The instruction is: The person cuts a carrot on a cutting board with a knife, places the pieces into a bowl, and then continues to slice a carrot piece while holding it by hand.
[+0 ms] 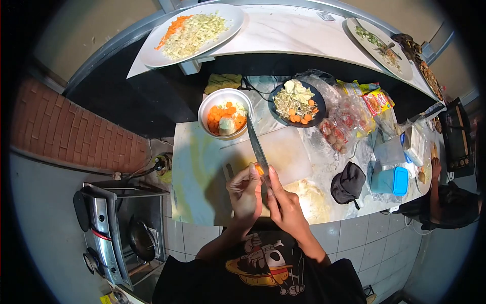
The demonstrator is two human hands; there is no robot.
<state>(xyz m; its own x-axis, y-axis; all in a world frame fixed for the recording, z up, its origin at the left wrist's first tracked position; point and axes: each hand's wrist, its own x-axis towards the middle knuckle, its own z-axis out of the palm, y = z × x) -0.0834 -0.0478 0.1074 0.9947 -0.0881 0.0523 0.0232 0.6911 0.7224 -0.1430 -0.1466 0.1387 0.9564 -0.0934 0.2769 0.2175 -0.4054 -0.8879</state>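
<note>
My left hand [245, 195] pinches a small orange piece of carrot [259, 169] between thumb and fingers. Wrapped round the handle of a kitchen knife [256, 141], my right hand [284, 200] keeps the blade pointing away from me, close against the carrot. Beneath both hands lies a white cutting board [293, 152]. The knife tip reaches toward a white bowl [202, 115] holding orange carrot pieces and a pale chunk I cannot identify. Behind the board, a dark plate [275, 107] carries bean sprouts, carrot slices and cabbage leaves.
On the raised shelf stand a plate [234, 20] of shredded cabbage and carrot and another plate [402, 71]. Plastic bags [349, 114], a black cap [348, 183] and a blue-lidded container [387, 181] occupy the right. A stove [104, 228] stands left; another person [450, 205] is far right.
</note>
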